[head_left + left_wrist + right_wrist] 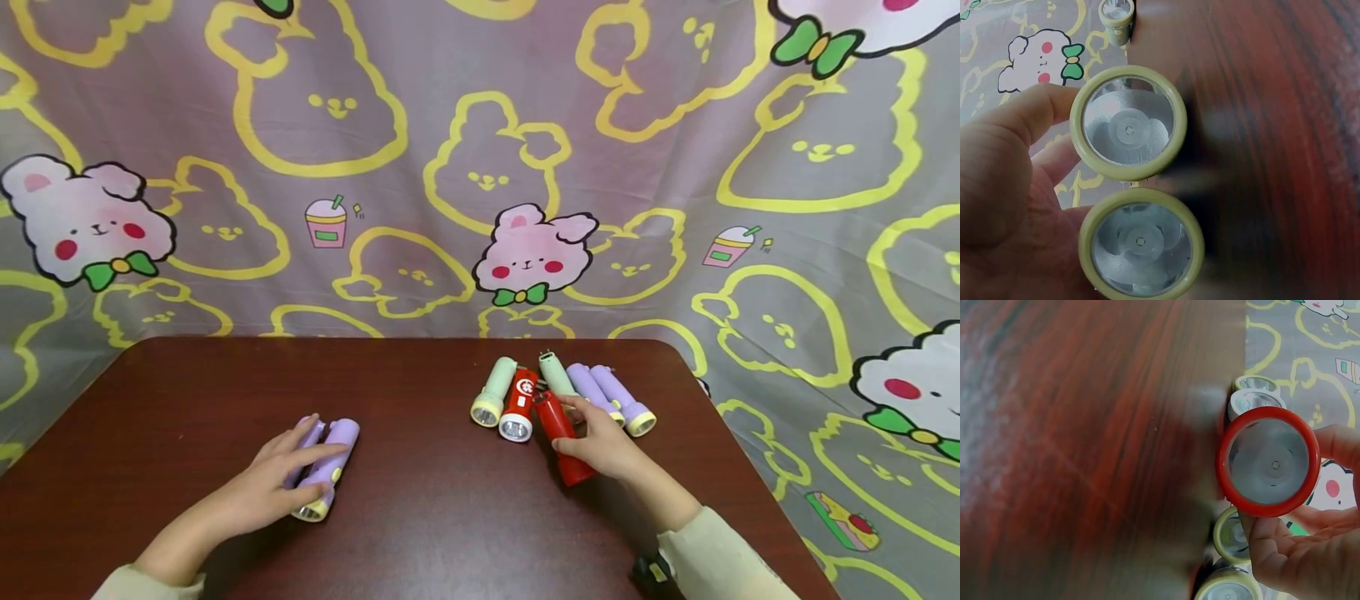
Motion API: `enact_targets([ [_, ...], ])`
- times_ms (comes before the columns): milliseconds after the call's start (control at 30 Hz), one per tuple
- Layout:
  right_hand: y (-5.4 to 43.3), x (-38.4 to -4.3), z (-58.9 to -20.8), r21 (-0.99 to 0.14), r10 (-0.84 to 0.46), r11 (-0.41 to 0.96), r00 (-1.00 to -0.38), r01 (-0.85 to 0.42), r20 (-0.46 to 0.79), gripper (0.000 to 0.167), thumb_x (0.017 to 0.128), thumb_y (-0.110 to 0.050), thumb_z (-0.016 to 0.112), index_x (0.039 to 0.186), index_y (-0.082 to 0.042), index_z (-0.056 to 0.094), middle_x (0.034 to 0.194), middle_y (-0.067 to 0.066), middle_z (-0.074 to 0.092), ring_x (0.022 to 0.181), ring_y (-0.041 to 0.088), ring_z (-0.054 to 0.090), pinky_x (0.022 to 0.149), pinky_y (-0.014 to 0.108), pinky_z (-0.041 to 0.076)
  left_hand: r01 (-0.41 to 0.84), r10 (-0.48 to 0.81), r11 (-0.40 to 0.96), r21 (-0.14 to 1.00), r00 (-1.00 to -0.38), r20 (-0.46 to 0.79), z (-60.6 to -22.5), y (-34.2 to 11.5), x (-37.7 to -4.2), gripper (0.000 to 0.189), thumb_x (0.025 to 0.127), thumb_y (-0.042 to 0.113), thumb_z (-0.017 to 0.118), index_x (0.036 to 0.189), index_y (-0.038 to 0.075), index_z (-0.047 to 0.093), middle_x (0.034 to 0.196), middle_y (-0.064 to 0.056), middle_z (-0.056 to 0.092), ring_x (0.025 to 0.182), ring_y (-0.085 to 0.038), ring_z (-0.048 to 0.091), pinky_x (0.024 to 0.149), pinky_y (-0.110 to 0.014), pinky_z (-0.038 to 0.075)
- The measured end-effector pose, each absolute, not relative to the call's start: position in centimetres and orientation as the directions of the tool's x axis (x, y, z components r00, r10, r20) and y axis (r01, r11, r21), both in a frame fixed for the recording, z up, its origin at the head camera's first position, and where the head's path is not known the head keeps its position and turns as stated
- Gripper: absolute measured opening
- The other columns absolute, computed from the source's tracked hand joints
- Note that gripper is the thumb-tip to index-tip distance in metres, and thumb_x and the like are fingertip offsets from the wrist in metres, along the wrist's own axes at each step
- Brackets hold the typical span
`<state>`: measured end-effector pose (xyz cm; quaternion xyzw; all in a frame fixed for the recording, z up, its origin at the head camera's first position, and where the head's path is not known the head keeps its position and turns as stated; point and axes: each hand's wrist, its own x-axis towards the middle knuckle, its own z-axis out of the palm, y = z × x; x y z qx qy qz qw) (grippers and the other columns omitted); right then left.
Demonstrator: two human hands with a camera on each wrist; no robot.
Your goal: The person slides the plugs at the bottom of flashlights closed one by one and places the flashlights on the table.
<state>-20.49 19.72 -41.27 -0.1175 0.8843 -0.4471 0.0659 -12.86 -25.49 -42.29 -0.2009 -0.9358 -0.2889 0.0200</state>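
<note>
Two purple flashlights [345,435] with pale yellow heads lie side by side on the left of the table. My left hand [273,479] rests over them with fingers spread, the thumb near the head of the right one. Both lenses [1129,130] face the left wrist camera. On the right, my right hand [606,443] grips a red flashlight [557,423] between thumb and fingers. Its red-rimmed lens [1272,464] faces the right wrist camera. Just beyond stand the other flashlights in a row, one green flashlight [553,372] partly hidden behind the hand.
Left of the held one lie a pale green flashlight [498,385] and a red flashlight with a white head [519,400]. Two more purple flashlights [617,392] lie at the right. The dark wooden table [420,500] ends at a patterned cloth [420,192] behind.
</note>
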Motion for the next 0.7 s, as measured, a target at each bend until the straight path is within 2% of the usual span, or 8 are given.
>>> enact_targets([
  [233, 19.66, -20.23, -41.12, -0.840, -0.246, 0.528, -0.969, -0.125, -0.010, 0.061, 0.082, -0.003, 0.070, 0.138, 0.005, 0.050, 0.108, 0.022, 0.065, 0.078, 0.019, 0.063, 0.063, 0.033, 0.057, 0.388, 0.376, 0.753, 0.532, -0.917, 0.136, -42.59, -25.72, -13.03, 0.045, 0.088, 0.029, 0.074, 0.131, 0.025, 0.064, 0.154, -0.035, 0.030, 0.135, -0.060, 0.028, 0.091, -0.078, 0.033],
  [400, 19.56, -19.93, -41.06, -0.872, -0.269, 0.479, -0.963, -0.101, -0.036, 0.061, 0.083, -0.001, 0.068, 0.139, 0.007, 0.046, 0.115, 0.027, 0.065, 0.085, 0.022, 0.065, 0.067, 0.036, 0.059, 0.388, 0.374, 0.749, 0.537, -0.917, 0.142, -42.77, -25.80, -13.16, 0.048, 0.085, 0.030, 0.076, 0.131, 0.023, 0.062, 0.153, -0.037, 0.028, 0.128, -0.063, 0.034, 0.089, -0.076, 0.034],
  [500, 19.53, -19.92, -41.04, -0.888, -0.279, 0.453, -0.958, -0.079, -0.057, 0.061, 0.084, -0.001, 0.067, 0.141, 0.004, 0.045, 0.117, 0.028, 0.065, 0.086, 0.022, 0.066, 0.067, 0.038, 0.059, 0.392, 0.371, 0.749, 0.535, -0.916, 0.152, -42.84, -25.85, -13.19, 0.050, 0.084, 0.030, 0.078, 0.130, 0.022, 0.062, 0.152, -0.038, 0.027, 0.124, -0.063, 0.037, 0.088, -0.076, 0.035],
  [700, 19.52, -19.83, -40.85, -0.896, -0.296, 0.436, -0.954, -0.087, -0.051, 0.064, 0.085, -0.002, 0.070, 0.142, -0.001, 0.042, 0.116, 0.027, 0.065, 0.088, 0.024, 0.064, 0.070, 0.040, 0.060, 0.397, 0.379, 0.744, 0.537, -0.913, 0.150, -42.75, -25.81, -13.27, 0.051, 0.083, 0.031, 0.078, 0.131, 0.023, 0.062, 0.153, -0.038, 0.026, 0.128, -0.065, 0.035, 0.089, -0.077, 0.035],
])
